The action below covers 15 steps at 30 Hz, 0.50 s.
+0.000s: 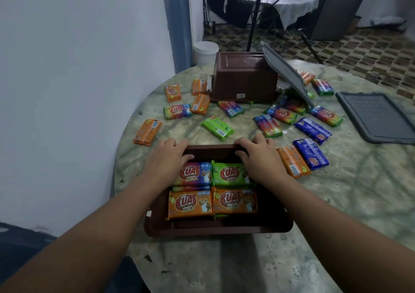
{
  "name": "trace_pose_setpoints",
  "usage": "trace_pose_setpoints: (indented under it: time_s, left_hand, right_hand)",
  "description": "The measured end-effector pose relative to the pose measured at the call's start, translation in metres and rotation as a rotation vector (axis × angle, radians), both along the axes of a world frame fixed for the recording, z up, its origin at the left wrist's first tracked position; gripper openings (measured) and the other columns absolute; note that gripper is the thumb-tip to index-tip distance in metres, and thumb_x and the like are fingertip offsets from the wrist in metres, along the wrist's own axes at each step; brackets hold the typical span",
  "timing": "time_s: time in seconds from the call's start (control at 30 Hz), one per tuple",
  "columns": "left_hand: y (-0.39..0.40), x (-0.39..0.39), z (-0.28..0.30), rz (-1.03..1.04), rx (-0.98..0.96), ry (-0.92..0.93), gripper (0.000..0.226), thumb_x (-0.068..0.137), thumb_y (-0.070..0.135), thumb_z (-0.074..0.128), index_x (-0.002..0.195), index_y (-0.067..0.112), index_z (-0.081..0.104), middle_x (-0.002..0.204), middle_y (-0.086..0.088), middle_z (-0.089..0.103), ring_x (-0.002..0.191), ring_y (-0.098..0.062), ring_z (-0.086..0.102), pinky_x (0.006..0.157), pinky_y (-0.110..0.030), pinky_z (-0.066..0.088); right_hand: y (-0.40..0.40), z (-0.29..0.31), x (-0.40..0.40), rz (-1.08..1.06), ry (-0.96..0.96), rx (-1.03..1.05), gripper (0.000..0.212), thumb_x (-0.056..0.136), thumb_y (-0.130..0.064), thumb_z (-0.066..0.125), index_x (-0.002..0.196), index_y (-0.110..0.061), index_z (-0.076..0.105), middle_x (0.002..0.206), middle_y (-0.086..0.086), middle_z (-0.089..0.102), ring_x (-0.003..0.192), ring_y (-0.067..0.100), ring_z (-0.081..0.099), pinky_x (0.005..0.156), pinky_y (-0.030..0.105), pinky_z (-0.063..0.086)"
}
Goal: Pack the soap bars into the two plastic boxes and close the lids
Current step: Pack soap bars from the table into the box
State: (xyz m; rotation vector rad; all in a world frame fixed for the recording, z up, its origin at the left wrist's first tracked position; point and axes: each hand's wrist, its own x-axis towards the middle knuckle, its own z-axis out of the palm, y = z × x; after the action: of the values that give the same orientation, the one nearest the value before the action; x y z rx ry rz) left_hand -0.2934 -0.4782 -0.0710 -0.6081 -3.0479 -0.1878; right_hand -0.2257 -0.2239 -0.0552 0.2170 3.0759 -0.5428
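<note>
head | hands (214, 158) grip near box (215, 230) | soap bars (217, 127) scattered beyond

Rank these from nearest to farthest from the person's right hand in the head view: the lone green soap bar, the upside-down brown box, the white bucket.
From the right hand:
1. Green soap bar, on the table just beyond the hand, slightly to its left.
2. Upside-down brown box, at the table's far side.
3. White bucket, on the floor past the table edge, by the wall.

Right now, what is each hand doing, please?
Left hand: grips the far rim of the near brown box.
Right hand: grips the same rim.
</note>
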Motion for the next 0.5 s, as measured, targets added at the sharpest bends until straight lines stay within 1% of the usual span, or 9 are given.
trace_pose_setpoints:
  time_s: [0.1,0.27,0.4,0.5]
  left_hand:
    - [-0.015,-0.009,0.0,0.029,0.008,-0.002,0.037,0.1,0.056,0.047,0.122,0.026,0.048,0.114,-0.003,0.056,0.109,-0.024,0.046,0.081,-0.037,0.047]
    - [-0.041,-0.027,-0.002,0.064,0.016,-0.003,0.037,0.099,0.055,0.049,0.12,0.025,0.051,0.123,-0.006,0.057,0.118,-0.027,0.046,0.087,-0.041,0.048]
    - [-0.052,-0.034,-0.005,0.072,0.018,0.012,0.042,0.098,0.057,0.049,0.126,0.025,0.051,0.127,-0.007,0.057,0.117,-0.028,0.047,0.089,-0.042,0.047]
    - [-0.053,-0.034,-0.003,0.074,-0.008,0.008,0.044,0.097,0.062,0.047,0.125,0.029,0.05,0.126,-0.005,0.057,0.117,-0.027,0.047,0.089,-0.042,0.048]
  right_hand:
    - [-0.013,0.001,-0.018,0.024,-0.015,0.009,0.03,0.106,-0.044,0.045,0.135,-0.042,0.051,0.125,0.003,0.049,0.121,0.032,0.038,0.095,0.045,0.043]
    - [-0.037,0.003,-0.045,0.065,-0.021,0.004,0.029,0.105,-0.045,0.045,0.133,-0.042,0.05,0.127,0.003,0.049,0.122,0.032,0.039,0.098,0.047,0.044]
    - [-0.047,0.003,-0.053,0.084,-0.017,-0.011,0.028,0.105,-0.045,0.045,0.132,-0.042,0.052,0.124,0.003,0.048,0.121,0.033,0.039,0.097,0.047,0.043]
    - [-0.047,0.004,-0.055,0.087,-0.027,0.001,0.029,0.103,-0.049,0.046,0.131,-0.043,0.052,0.123,0.001,0.05,0.123,0.033,0.04,0.096,0.047,0.043]
